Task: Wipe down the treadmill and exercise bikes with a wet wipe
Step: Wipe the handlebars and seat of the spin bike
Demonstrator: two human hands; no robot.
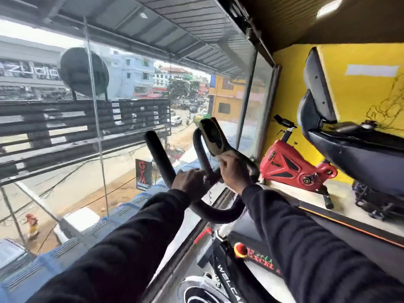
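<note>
Work is in hand on the near exercise bike [220, 265] by the window: the left hand [190, 182] is curled round its handlebar [161, 162], and the right hand [234, 171] is closed on a bit of white, likely the wet wipe [227, 155], pressed just under the console [213, 136]. The rest of this bike, the red bike [290, 169] and the treadmill [349, 141] at right look, by my guess, still to be wiped.

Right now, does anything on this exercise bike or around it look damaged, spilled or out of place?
Nothing stands out. Both hands, left and right, grip the black curved foam handlebar just below the small oval console, with a scrap of white wet wipe under the right one. The red spin bike by the yellow wall stands upright.
</note>
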